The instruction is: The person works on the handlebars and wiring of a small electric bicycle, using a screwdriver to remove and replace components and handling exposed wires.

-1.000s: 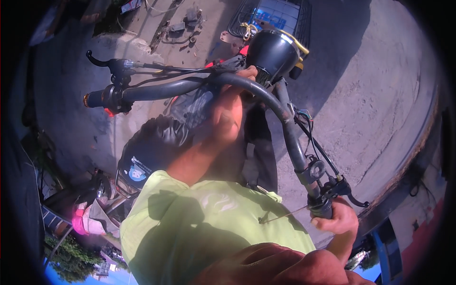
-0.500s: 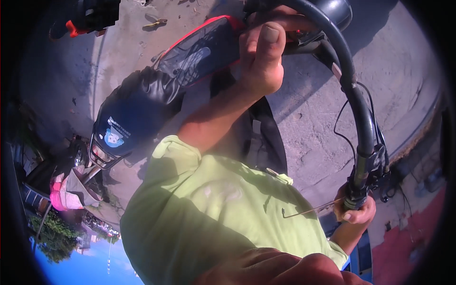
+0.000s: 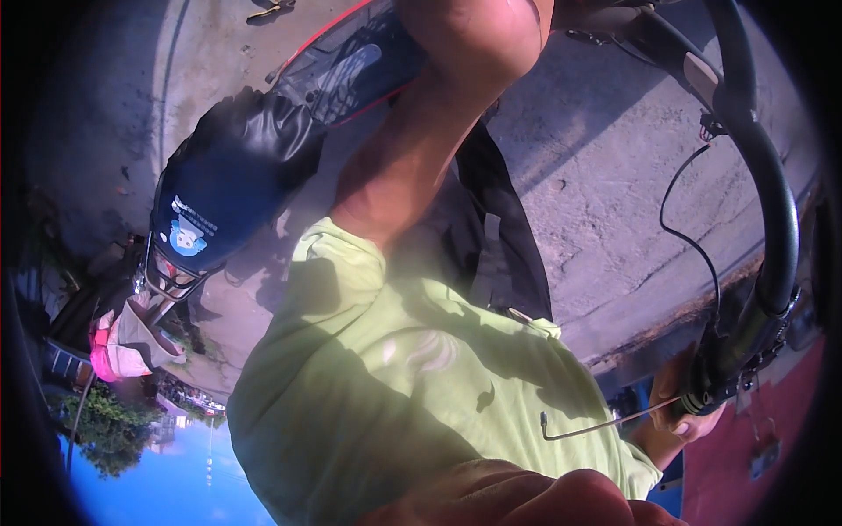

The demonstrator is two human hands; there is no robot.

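On the right, a curved black handlebar [image 3: 776,206] runs from the top edge down to my right hand [image 3: 697,425]. That hand is closed around its lower end, thumb showing. A thin L-shaped hex key [image 3: 605,427] sticks out leftward from beside this hand, its short bent tip over my yellow-green shirt [image 3: 421,377]. Whether my fingers grip the key is hidden. A loose black cable [image 3: 671,210] hangs by the bar. My left arm reaches up to the top edge; of my left hand [image 3: 482,39] only the wrist and thumb base show, the fingers cut off.
At left stands a scooter with a dark seat cover [image 3: 206,206] bearing a cartoon sticker, and a red-edged footboard [image 3: 351,74]. Pliers [image 3: 270,10] lie on the concrete ground [image 3: 579,219]. A pink and white cloth-like item [image 3: 132,342] is at far left. Right, a reddish surface [image 3: 802,421].
The handlebar has swung to the right, and my right hand has gone right and slightly down with it. My left hand has moved up, its fingers leaving the picture.
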